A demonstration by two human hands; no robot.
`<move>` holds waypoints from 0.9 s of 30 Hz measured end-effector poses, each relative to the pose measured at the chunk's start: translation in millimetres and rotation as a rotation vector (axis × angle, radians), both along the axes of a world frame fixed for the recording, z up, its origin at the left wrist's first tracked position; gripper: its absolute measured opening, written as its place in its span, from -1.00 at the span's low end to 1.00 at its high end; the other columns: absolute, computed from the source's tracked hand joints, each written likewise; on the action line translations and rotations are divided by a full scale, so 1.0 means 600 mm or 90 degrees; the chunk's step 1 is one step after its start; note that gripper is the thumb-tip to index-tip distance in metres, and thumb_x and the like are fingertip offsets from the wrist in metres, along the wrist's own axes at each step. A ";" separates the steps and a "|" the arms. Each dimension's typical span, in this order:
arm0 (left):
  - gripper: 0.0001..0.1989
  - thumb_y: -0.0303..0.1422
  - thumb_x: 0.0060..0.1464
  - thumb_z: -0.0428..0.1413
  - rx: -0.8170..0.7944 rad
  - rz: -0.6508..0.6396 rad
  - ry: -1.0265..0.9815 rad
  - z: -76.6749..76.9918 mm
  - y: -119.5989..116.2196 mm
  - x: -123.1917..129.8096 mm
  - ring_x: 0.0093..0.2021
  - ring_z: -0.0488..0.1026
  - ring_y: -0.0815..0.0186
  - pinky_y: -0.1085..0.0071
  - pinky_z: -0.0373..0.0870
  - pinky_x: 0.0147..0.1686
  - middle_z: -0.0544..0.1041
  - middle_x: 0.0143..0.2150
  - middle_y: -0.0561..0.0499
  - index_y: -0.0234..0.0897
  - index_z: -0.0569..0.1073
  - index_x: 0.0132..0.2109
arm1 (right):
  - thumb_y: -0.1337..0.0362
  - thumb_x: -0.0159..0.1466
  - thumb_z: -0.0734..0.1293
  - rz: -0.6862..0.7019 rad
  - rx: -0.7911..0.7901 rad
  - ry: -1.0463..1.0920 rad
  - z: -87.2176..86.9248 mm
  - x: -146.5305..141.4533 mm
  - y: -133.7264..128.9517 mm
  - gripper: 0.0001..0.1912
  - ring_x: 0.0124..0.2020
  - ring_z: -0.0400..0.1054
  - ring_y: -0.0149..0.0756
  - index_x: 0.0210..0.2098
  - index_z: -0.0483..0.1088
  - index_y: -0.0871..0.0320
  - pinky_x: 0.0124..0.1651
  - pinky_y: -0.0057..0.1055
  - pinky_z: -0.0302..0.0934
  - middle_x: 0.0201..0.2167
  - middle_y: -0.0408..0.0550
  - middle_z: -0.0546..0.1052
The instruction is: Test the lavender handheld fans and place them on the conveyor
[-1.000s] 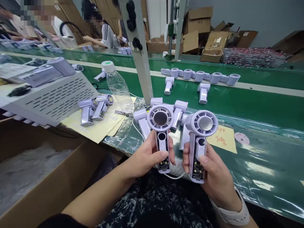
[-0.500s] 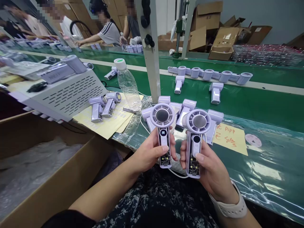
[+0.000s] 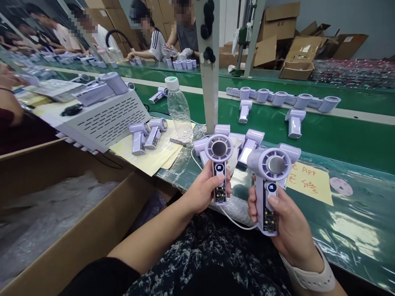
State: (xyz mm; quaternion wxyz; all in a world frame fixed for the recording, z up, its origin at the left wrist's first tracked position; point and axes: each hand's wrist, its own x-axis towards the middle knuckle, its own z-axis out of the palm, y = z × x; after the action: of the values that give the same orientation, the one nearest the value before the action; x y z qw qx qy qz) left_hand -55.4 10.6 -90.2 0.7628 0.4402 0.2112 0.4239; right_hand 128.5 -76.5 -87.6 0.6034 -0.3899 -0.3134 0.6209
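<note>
My left hand (image 3: 205, 187) is closed round the handle of a lilac handheld fan (image 3: 219, 148), held upright with its thumb on the front button. A lit display on that fan reads 20. In my right hand (image 3: 285, 216) is a second lilac handheld fan (image 3: 268, 197), nearer to me and turned a little sideways. Its display is lit too, and my thumb rests just below it. Both handles show bare circuit boards. Behind them several more fans (image 3: 251, 144) lie on the bench, partly hidden. A white cable (image 3: 237, 224) hangs below my hands.
A clear bottle (image 3: 180, 111) stands left of a metal post (image 3: 210, 74). Two fans (image 3: 138, 137) lie on yellow paper (image 3: 148, 160) beside a vented grey box (image 3: 114, 119). Fans line the green conveyor (image 3: 268, 123). An open carton (image 3: 77, 230) is at lower left. Co-workers sit across.
The right-hand fan's display has lit up; it was dark before. My right hand has moved right and turned its fan sideways. The view has shifted slightly left.
</note>
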 end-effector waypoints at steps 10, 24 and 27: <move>-0.63 -0.16 0.23 0.26 0.120 -0.057 0.033 0.023 0.001 -0.027 -0.36 0.52 0.38 0.41 0.52 -0.33 0.44 -0.14 0.02 -0.23 0.30 -0.01 | 0.04 0.33 0.45 0.009 -0.004 -0.038 0.019 0.001 -0.011 -0.71 -0.38 0.38 -0.30 -0.07 0.53 0.07 -0.37 -0.43 0.41 -0.24 -0.03 0.52; -0.66 -0.17 0.24 0.25 0.125 -0.080 0.034 0.006 -0.005 -0.019 -0.30 0.53 0.34 0.41 0.46 -0.32 0.46 -0.14 0.00 -0.23 0.35 0.00 | 0.06 0.25 0.51 -0.030 0.000 -0.009 0.020 -0.005 -0.007 -0.67 -0.43 0.39 -0.33 -0.08 0.53 0.08 -0.43 -0.43 0.38 -0.31 -0.08 0.50; -0.65 -0.16 0.24 0.25 0.138 -0.076 0.050 0.004 -0.004 -0.020 -0.27 0.57 0.31 0.38 0.48 -0.28 0.48 -0.10 -0.02 -0.25 0.36 0.00 | 0.07 0.29 0.48 -0.032 0.023 -0.038 0.014 0.001 -0.006 -0.71 -0.42 0.37 -0.34 -0.09 0.52 0.10 -0.44 -0.44 0.38 -0.28 -0.05 0.51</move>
State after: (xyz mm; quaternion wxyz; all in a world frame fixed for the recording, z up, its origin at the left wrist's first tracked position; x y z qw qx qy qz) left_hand -67.3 8.1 -87.8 0.7256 0.5482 0.1674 0.3807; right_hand 129.1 -80.0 -79.1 0.6159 -0.4052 -0.3329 0.5879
